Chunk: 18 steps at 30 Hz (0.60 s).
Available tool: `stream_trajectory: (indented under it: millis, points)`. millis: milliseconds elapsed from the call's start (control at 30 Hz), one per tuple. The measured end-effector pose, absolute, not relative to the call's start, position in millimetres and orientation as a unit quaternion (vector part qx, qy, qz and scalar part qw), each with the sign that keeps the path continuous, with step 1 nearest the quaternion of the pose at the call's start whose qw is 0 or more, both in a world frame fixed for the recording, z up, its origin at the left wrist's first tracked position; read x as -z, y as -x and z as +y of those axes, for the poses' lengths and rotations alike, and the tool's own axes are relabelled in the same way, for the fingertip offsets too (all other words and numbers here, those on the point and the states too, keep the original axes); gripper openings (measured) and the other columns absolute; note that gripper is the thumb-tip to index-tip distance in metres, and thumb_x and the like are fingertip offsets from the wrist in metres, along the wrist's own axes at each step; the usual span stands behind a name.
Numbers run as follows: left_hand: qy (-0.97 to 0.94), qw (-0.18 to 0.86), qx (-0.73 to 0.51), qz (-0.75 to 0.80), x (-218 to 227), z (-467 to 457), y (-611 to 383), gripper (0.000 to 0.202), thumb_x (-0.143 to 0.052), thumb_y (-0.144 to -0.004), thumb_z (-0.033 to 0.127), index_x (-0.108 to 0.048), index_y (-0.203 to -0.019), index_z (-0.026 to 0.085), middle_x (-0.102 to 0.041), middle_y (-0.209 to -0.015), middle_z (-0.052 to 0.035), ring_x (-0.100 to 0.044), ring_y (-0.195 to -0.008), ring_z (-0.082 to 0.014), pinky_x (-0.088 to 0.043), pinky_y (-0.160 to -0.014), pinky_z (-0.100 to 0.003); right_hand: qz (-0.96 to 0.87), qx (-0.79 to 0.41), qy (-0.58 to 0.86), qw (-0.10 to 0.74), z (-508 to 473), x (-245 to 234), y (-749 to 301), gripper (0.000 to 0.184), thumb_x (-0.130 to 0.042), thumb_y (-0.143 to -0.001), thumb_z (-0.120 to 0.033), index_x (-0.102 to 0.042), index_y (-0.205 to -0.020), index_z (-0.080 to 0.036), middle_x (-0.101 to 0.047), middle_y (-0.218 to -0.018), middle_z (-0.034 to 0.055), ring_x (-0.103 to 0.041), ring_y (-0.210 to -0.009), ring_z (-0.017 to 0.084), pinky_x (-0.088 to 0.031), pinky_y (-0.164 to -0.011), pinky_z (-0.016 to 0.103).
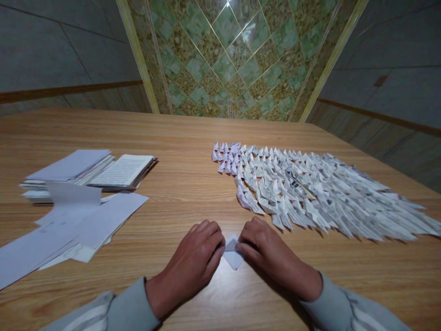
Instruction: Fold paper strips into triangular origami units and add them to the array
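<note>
A small folded piece of white paper lies on the wooden table, its lower point toward me. My left hand presses its fingertips against the paper's left side. My right hand grips the right side, with the fingers curled over the folds. The hands nearly meet above the paper and hide its upper middle. Both grey sleeves end at the lower edge of the view.
Rows of several folded paper pieces fill the table's right half. At the left lie a stack of paper, an open printed booklet and loose white sheets. The table's far edge meets a tiled wall.
</note>
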<state>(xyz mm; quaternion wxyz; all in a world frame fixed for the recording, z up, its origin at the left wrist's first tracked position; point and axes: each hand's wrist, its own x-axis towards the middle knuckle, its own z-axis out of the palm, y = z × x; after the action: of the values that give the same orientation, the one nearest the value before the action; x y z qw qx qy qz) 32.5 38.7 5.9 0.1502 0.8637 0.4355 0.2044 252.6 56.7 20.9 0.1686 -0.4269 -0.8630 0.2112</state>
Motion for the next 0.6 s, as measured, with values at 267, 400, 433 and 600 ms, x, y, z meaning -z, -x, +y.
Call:
stream_trajectory:
  millis: [267, 400, 433, 600]
  points:
    - [-0.846, 0.149, -0.166, 0.484, -11.0, 40.6, -34.7, 0.014, -0.057, -0.099, 0.022, -0.062, -0.087, 0.018, -0.061, -0.093, -0.0053, -0.055, -0.090, -0.0250, -0.040, -0.077, -0.038, -0.852, -0.150, 0.476, 0.160, 54.4, -16.8, -248.0, 0.014, -0.072, -0.091, -0.018, -0.067, -0.078, -0.016, -0.064, -0.081, 0.0035, -0.056, -0.082, 0.021, -0.036, -0.074, 0.033]
    - [-0.834, 0.147, -0.153, 0.509, -14.0, 40.8, -36.6, 0.015, -0.061, -0.098, 0.024, -0.063, -0.084, 0.018, -0.061, -0.090, -0.0049, -0.056, -0.089, -0.0251, -0.040, -0.077, -0.038, -0.851, -0.124, 0.490, 0.142, 54.0, -14.7, -246.3, 0.013, -0.072, -0.091, -0.019, -0.067, -0.079, -0.017, -0.065, -0.082, 0.0036, -0.057, -0.083, 0.022, -0.036, -0.076, 0.034]
    - [-0.833, 0.143, -0.150, 0.513, -14.3, 40.8, -37.1, 0.015, -0.061, -0.098, 0.025, -0.063, -0.084, 0.018, -0.061, -0.090, -0.0048, -0.056, -0.089, -0.0252, -0.039, -0.077, -0.038, -0.850, -0.118, 0.494, 0.138, 53.9, -14.4, -245.6, 0.012, -0.073, -0.090, -0.020, -0.067, -0.080, -0.017, -0.065, -0.082, 0.0038, -0.057, -0.084, 0.023, -0.036, -0.077, 0.034]
    - [-0.824, 0.129, -0.137, 0.535, -14.8, 40.3, -39.3, 0.015, -0.065, -0.095, 0.026, -0.064, -0.083, 0.019, -0.062, -0.089, -0.0045, -0.057, -0.089, -0.0257, -0.038, -0.076, -0.037, -0.850, -0.087, 0.505, 0.119, 52.4, -16.5, -240.5, 0.012, -0.074, -0.089, -0.021, -0.068, -0.080, -0.017, -0.067, -0.084, 0.0056, -0.058, -0.086, 0.026, -0.035, -0.078, 0.037]
